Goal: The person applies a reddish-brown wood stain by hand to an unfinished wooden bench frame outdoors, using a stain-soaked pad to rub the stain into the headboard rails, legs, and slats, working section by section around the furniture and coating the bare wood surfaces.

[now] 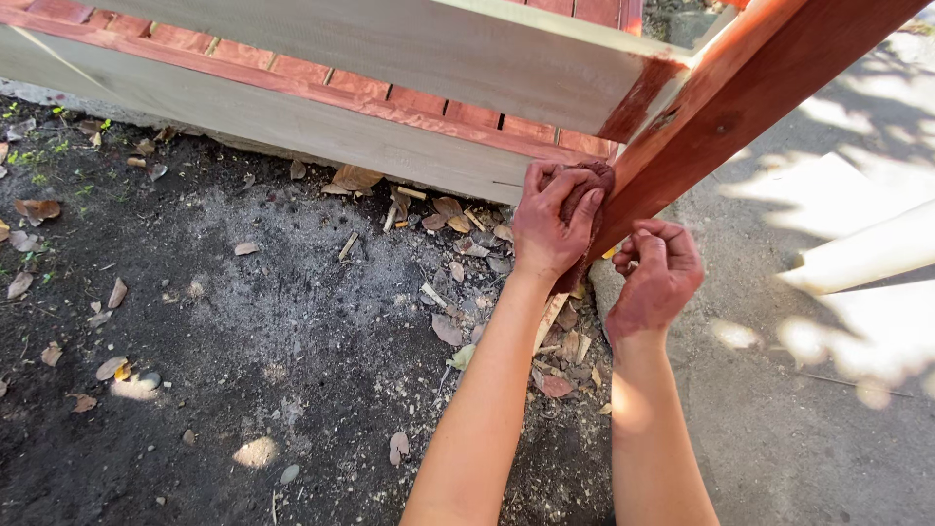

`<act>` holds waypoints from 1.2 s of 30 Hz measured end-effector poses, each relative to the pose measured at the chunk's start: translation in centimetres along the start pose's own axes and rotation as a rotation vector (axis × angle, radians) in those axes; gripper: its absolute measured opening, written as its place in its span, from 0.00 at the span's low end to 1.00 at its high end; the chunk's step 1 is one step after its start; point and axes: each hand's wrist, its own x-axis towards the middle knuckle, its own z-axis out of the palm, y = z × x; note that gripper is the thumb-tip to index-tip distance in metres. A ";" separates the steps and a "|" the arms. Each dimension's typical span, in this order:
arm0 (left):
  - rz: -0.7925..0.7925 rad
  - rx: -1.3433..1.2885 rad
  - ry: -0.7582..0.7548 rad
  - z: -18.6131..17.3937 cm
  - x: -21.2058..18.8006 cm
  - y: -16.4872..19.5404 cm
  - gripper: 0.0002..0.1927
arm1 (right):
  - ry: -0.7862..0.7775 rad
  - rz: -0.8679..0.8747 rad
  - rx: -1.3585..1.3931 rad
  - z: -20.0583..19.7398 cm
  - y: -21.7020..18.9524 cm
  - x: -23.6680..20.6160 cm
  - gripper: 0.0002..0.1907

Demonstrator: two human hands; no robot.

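1. Right hand [658, 275], stained reddish, sits nearest, fingers curled into a loose fist just below the post; whether it pinches anything can't be told.
2. Left hand [555, 222], also stained, is closed around a dark reddish-brown rag [590, 185], pressing it against the lower part of the post.
3. Red-stained wooden post [750, 97] runs diagonally from upper right down to the hands; the rag touches its left edge near the bottom.
4. Ground under the arms: dark soil [243, 341] with dry leaves [448, 329] and wood chips; paler pavement [808, 419] on the right, dappled with sun.
5. Pale unstained boards [857, 255] lie on the pavement, right of the post, apart from the hands.
6. Farther back, fence panel [321, 122]: pale horizontal rails over red-stained slats, a stain patch where the upper rail meets the post.
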 end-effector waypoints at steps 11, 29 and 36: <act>-0.345 0.283 -0.243 -0.5 -4.6 -4.4 0.13 | 0.031 -0.055 0.032 0.3 1.5 -1.1 0.06; -0.067 0.222 0.118 2.2 -3.9 -2.5 0.10 | 0.010 -0.083 -0.026 -0.7 1.0 -1.3 0.06; -0.464 0.378 -0.220 0.2 -5.9 -4.9 0.09 | 0.014 -0.071 0.010 -0.6 0.4 -1.6 0.05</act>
